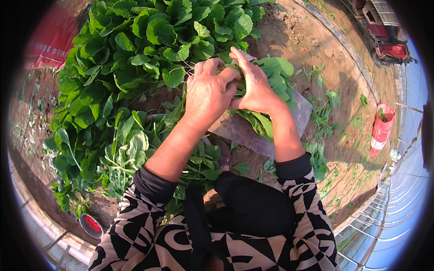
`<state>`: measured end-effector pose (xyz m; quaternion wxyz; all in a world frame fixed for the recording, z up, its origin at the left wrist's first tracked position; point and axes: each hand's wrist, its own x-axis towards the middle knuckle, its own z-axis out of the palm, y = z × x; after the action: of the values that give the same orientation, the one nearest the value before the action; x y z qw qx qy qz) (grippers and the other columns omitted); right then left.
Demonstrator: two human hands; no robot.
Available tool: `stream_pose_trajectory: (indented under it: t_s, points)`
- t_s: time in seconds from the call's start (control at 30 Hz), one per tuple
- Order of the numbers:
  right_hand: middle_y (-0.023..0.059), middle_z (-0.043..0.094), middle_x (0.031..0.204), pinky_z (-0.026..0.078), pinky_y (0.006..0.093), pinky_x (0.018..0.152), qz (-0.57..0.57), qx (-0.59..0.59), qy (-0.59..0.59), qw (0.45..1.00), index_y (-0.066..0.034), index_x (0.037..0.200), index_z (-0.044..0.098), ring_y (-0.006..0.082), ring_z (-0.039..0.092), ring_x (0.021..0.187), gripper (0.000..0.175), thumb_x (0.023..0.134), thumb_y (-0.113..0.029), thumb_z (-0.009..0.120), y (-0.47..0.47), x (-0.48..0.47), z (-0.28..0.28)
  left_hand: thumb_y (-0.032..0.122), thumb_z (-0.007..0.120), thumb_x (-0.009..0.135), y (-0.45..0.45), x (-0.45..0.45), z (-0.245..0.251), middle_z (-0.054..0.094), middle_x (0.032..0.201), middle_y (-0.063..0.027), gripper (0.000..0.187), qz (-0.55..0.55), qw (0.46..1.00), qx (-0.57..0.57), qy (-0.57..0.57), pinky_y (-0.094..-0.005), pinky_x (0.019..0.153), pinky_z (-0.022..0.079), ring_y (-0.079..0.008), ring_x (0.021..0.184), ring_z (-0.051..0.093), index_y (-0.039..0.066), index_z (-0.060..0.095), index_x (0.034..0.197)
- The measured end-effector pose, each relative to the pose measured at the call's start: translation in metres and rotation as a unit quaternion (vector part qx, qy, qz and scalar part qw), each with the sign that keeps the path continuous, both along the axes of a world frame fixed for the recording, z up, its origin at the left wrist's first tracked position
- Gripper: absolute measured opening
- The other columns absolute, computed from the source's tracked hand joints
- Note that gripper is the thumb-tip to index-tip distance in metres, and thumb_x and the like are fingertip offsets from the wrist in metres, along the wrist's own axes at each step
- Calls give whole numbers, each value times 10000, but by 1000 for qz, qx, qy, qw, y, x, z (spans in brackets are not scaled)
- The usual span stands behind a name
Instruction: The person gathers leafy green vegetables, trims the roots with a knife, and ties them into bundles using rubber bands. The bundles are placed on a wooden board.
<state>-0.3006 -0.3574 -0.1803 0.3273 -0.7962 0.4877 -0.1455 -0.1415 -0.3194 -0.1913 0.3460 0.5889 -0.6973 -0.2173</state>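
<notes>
Both hands meet over a bunch of leafy greens (278,76), which lies across a flat grey board (298,110). My left hand (212,89) has its fingers curled on the stem end, where thin roots stick out to the left. My right hand (254,84) cups the bunch from the other side, its thumb low and fingers pointing up. Leaves hang over the board below my right palm. What lies under the palms is hidden. A large heap of leafy greens (162,34) rises just beyond and to the left of the hands.
Paler loose greens (130,145) lie near my left forearm. A bundle of greens (315,159) rests on the soil at right. A red sack (383,125), a red vehicle (391,50) and a red sheet (52,37) stand farther out. A bowl with red contents (91,225) is at lower left.
</notes>
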Motion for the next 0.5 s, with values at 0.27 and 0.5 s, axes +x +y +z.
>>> stream_pose_trajectory:
  t_s: [0.27,0.5]
  points:
    - [120,435,1451,252,452,1143,-1,23,31,999,-170,1535,175,327,399,1342,1243,496,-203,857,0,1,6,134,672,840,-6,-3,-10,593,1024,-73,100,43,964,91,246,-365,846,475,-257,985,578,101,663,933]
    - [118,455,1430,245,441,1150,0,5,75,997,-176,1535,171,334,404,1333,1215,526,-208,847,3,6,5,85,570,964,-7,27,-5,621,863,0,64,107,876,45,467,-227,726,453,-80,796,560,40,615,964]
